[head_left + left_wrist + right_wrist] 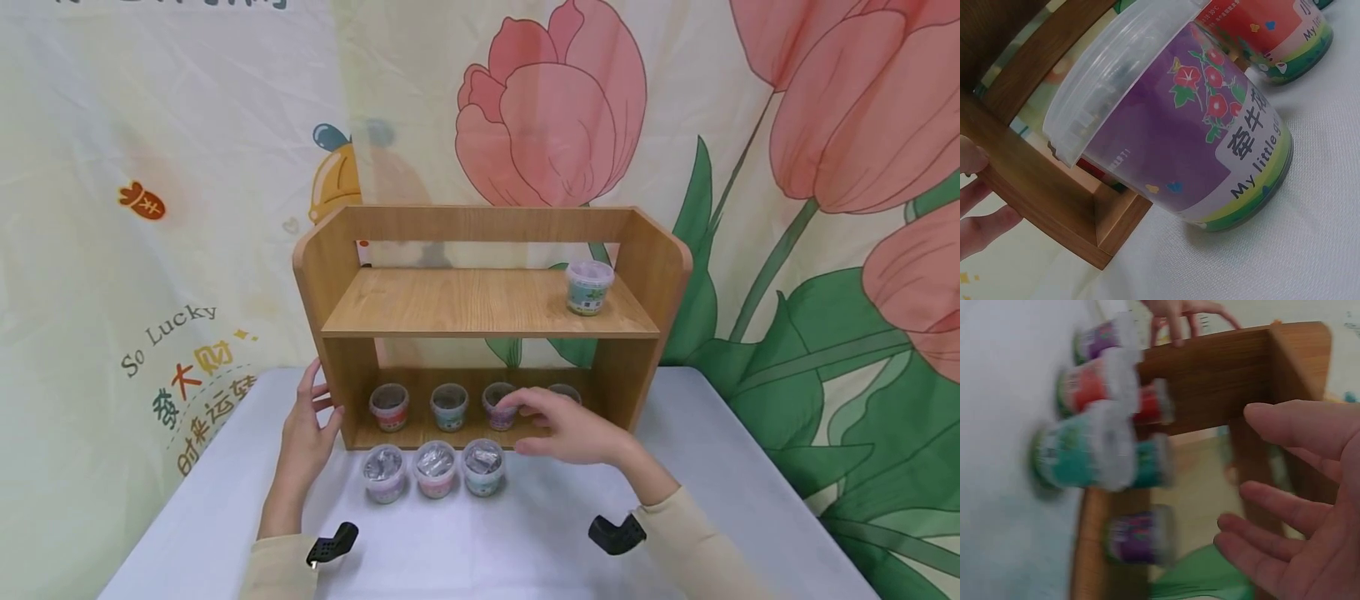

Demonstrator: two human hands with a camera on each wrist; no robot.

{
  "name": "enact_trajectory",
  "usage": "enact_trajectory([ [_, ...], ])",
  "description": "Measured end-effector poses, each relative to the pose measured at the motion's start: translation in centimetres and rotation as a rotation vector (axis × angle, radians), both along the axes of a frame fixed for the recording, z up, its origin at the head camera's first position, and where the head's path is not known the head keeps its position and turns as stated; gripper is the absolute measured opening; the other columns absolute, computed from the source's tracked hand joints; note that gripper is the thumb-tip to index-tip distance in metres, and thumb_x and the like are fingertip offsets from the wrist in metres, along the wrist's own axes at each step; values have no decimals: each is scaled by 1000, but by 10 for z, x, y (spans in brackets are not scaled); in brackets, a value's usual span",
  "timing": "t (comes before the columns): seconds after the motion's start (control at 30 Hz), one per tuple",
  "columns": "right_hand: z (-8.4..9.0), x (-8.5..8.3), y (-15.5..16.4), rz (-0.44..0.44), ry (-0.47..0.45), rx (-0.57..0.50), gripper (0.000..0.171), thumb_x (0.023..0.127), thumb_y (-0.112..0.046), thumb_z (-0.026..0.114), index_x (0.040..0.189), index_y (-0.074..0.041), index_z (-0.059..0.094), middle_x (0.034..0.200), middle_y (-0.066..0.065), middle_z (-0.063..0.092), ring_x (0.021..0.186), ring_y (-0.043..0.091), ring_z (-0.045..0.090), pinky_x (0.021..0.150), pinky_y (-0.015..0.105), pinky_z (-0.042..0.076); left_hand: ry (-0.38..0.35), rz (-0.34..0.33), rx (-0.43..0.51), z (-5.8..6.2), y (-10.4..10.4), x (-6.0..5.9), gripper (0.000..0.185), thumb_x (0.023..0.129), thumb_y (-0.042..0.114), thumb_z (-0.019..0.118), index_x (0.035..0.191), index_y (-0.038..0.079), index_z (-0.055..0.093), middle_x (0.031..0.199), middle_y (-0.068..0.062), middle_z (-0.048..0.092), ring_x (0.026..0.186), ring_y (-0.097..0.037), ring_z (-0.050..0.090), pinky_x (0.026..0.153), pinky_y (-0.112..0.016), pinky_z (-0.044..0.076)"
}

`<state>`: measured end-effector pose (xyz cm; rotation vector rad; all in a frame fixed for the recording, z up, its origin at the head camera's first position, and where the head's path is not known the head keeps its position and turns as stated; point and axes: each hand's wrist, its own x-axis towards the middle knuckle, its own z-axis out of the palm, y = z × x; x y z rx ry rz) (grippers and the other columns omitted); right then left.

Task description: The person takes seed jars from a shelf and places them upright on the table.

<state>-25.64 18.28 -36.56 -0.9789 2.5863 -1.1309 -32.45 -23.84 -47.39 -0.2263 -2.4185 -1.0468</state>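
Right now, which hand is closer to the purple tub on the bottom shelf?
Right. The right hand reaches into the lower shelf with its fingertips at the purple tub, fingers relaxed. The left hand rests against the wooden shelf's left side panel, well left of that tub.

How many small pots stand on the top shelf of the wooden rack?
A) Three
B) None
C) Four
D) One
D: a single small pot stands at the right end of the top shelf of the wooden rack; the other pots are on the bottom shelf or on the table in front.
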Motion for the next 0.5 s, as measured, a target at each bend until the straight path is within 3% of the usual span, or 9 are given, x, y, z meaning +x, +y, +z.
enact_trajectory([
  [0.23, 72, 7, 29, -31, 306, -66, 45, 96, -6, 79, 138, -10, 65, 135, 4, 67, 125, 23, 66, 106, 48, 58, -7, -3, 3, 2, 0, 1, 105, 101, -4, 67, 169, 40, 0, 143, -27, 56, 121, -48, 64, 91, -65, 60],
  [0.37, 106, 2, 45, -119, 475, -56, 45, 92, -2, 82, 134, -7, 67, 133, 7, 68, 125, 26, 64, 105, 51, 58, -7, -1, 1, 2, 0, 1, 105, 101, -3, 67, 169, 41, 0, 143, -27, 56, 121, -47, 64, 92, -66, 59],
  [0.5, 127, -8, 60, -223, 569, -39, 47, 90, -1, 84, 134, -8, 68, 135, 10, 65, 127, 28, 60, 107, 59, 55, -7, 2, -1, 2, 1, 1, 105, 101, -3, 67, 169, 41, 1, 142, -27, 57, 121, -48, 65, 92, -66, 59],
])
